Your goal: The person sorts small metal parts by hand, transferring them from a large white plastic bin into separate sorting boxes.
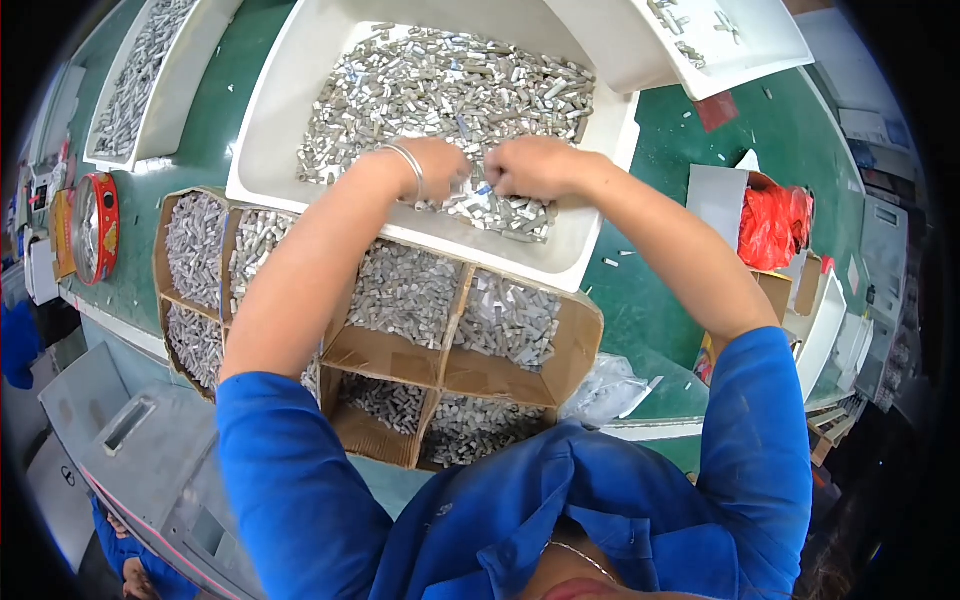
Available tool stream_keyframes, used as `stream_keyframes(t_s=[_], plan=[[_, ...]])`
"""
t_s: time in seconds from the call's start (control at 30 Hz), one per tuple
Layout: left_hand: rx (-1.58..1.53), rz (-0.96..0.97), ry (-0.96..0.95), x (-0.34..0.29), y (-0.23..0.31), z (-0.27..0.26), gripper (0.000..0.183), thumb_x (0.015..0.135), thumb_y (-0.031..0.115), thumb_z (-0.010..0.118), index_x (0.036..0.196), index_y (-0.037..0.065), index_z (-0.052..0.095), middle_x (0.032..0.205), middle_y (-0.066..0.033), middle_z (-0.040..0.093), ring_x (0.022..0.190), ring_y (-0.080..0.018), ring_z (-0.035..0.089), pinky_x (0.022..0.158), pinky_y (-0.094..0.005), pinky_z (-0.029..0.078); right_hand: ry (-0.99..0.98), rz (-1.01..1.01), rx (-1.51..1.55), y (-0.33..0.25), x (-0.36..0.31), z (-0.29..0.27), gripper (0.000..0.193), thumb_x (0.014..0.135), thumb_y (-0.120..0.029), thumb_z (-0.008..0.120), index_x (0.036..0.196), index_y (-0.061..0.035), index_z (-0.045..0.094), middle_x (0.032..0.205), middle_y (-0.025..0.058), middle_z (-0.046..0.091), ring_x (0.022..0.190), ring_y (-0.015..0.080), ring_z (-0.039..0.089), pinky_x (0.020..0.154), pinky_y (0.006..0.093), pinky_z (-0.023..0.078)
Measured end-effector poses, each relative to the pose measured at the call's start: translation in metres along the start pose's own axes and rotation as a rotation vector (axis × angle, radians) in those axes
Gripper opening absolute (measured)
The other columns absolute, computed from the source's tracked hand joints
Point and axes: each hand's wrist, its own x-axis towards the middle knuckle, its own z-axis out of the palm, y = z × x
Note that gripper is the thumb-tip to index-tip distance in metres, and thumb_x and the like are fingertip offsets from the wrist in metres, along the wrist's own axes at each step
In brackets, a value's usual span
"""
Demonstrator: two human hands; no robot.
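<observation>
Small silvery-grey cylindrical pieces (430, 90) lie heaped in the upper centre of the frame, with both hands over their lower part. The left hand (432, 168), a metal bangle (408, 168) at its wrist, has bent fingers; the right hand (532, 168), just beside it, has curled fingers. Whether either grips a piece cannot be told. Around the heap stands a large white tub (560, 268). Below it, at centre, a divided cardboard box (390, 355) holds similar pieces in its compartments, partly covered by the left forearm. A clear plastic bag (605, 388) lies at its right. Farther out on the green worktop (665, 140): a white container (185, 110), upper left, filled with pieces; a red round tin (108, 235), left; a red plastic bag (775, 225), right.
</observation>
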Motion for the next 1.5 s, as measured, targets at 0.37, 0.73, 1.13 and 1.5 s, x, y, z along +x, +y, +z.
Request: stream_keyframes(t_s=[0.37,0.73,1.13,1.5], plan=[[-1.22,-0.135,0.351,-0.027,-0.014,-0.031,0.009,0.073,0.02,0.05,0.074,0.011,0.049,0.056,-0.0003,0.051,0.037,-0.002,0.033,0.031,-0.017,0.02,0.3,0.113,0.476,0.013,0.005,-0.018,0.018,0.076,-0.022,0.056,0.07,-0.0043,0.058,0.056,0.0046,0.055,0.051,0.0115,0.051,0.049,0.0266,0.039],[-0.044,0.07,-0.052,0.002,0.024,-0.002,0.023,0.064,0.02,0.061,0.084,0.008,0.059,0.079,-0.0116,0.06,0.074,-0.0262,0.058,0.067,-0.0352,0.045,0.234,0.14,0.025,0.001,0.004,-0.008,0.027,0.068,-0.029,0.063,0.076,-0.0042,0.061,0.08,0.0139,0.06,0.081,0.0256,0.057,0.068,0.0364,0.044],[-0.364,-0.173,0.379,-0.016,-0.028,-0.015,0.016,0.063,0.013,0.056,0.076,0.005,0.06,0.067,-0.0144,0.058,0.064,-0.024,0.056,0.06,-0.0308,0.043,0.134,0.029,-0.382,-0.019,0.014,0.017,0.016,0.068,-0.01,0.055,0.082,-0.0053,0.061,0.085,0.0098,0.061,0.083,0.0237,0.059,0.065,0.0357,0.048],[-0.06,-0.05,0.0,-0.015,0.007,-0.006,0.022,0.062,0.018,0.063,0.083,0.01,0.061,0.082,-0.0121,0.06,0.08,-0.0266,0.057,0.073,-0.035,0.044,0.344,0.236,0.058,0.002,0.018,-0.004,0.021,0.069,-0.029,0.062,0.077,-0.0094,0.062,0.077,0.0101,0.06,0.078,0.025,0.057,0.067,0.0363,0.043]])
